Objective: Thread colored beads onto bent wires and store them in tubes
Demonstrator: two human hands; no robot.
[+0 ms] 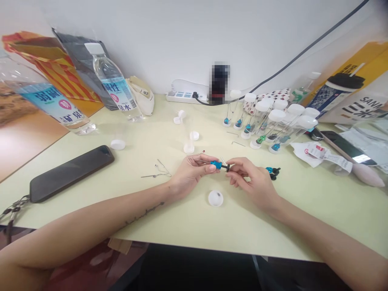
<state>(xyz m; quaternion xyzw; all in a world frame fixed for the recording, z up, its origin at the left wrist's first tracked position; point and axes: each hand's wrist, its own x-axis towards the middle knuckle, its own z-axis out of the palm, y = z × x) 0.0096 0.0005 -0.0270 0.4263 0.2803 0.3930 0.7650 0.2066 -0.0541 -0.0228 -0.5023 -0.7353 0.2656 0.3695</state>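
Observation:
Near the middle of the table, my left hand [192, 173] pinches a small blue metal piece [216, 165] between thumb and fingers. A thin metal wire runs from it back over the fingers. My right hand [254, 180] is closed at the black end piece [228, 167] on a short dark stem of the blue piece. Beside it a short thin metal pin [223, 161] sticks up. Below both hands lies a small round white cap [216, 198] with a dark speck inside. Past my right hand are several blue and black parts [273, 173].
Clear tubes with white caps [276, 116] stand back right, coloured pieces inside. Bent metal rods [157, 175] and L-shaped hex keys [238, 143] lie about. A phone [72, 171] and water bottles [113, 87] are left, a power strip [184, 97] behind, another phone [348, 147] right.

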